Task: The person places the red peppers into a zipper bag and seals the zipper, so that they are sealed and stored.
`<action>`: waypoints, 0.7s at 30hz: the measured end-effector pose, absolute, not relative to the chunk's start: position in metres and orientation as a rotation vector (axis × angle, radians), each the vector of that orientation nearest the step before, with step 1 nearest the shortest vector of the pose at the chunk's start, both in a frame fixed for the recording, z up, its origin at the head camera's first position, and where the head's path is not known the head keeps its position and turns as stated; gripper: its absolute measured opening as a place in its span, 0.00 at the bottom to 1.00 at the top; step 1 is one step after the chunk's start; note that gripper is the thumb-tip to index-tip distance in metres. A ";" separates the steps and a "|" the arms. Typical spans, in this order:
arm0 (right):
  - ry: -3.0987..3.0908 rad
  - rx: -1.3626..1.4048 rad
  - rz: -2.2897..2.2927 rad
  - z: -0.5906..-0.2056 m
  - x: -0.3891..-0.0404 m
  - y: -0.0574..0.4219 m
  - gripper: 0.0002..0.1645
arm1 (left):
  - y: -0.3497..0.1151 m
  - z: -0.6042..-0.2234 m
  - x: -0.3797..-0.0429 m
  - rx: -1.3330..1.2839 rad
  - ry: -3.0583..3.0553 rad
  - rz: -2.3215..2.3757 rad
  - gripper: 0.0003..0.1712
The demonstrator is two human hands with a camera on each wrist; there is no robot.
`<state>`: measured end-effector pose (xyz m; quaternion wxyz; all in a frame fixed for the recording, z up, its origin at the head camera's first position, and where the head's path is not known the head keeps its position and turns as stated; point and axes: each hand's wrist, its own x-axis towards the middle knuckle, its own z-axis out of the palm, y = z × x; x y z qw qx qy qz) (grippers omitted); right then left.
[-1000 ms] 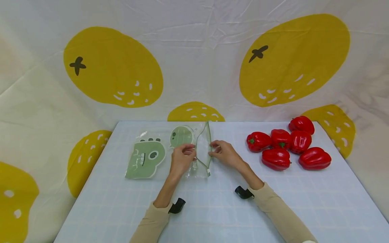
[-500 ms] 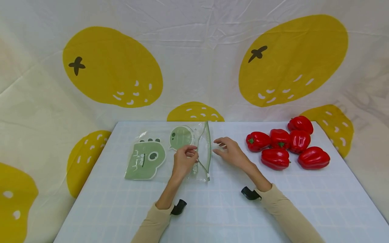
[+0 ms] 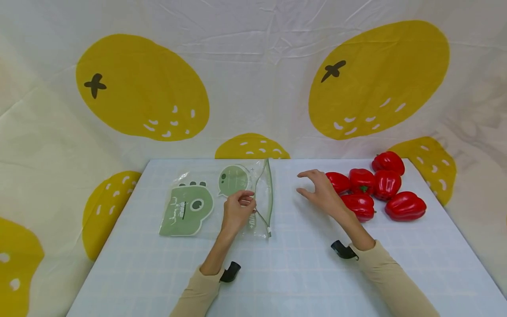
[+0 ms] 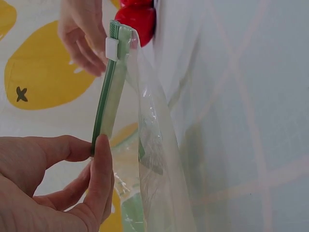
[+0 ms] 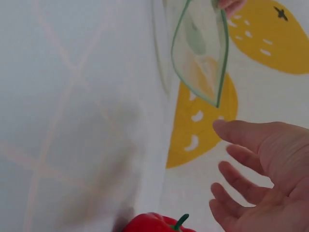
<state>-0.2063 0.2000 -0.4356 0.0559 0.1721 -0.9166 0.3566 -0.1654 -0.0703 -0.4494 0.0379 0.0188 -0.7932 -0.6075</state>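
While the left hand (image 3: 237,211) is pinching one bag (image 3: 215,200), right hand (image 3: 322,193) hovering wide, six peppers (image 3: 387,185) lying near far right corner of bench (image 3: 293,277)

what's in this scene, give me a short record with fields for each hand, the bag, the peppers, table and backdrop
left hand: pinches one green zip edge at the bag's mouth
right hand: holds nothing, thumb and fingers apart
bag: clear with green dinosaur print, mouth open, white slider at one end
red peppers: six, two partly hidden by the right hand and arm
table: pale blue cover with faint lines
backdrop: white with yellow fruit-like prints
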 end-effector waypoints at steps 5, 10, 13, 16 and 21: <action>-2.797 0.479 1.040 -0.432 -0.206 0.216 0.33 | -0.070 -0.449 -0.165 0.055 -2.428 -1.877 0.13; -2.825 0.429 1.008 -0.430 -0.204 0.231 0.36 | -0.071 -0.451 -0.165 0.042 -2.421 -1.868 0.12; -2.865 0.401 0.979 -0.429 -0.203 0.240 0.40 | -0.071 -0.450 -0.165 0.052 -2.427 -1.866 0.12; -2.915 0.385 0.943 -0.429 -0.202 0.250 0.44 | -0.071 -0.450 -0.165 0.055 -2.435 -1.861 0.11; -2.987 0.395 0.898 -0.429 -0.199 0.263 0.49 | -0.072 -0.451 -0.166 0.061 -2.443 -1.840 0.11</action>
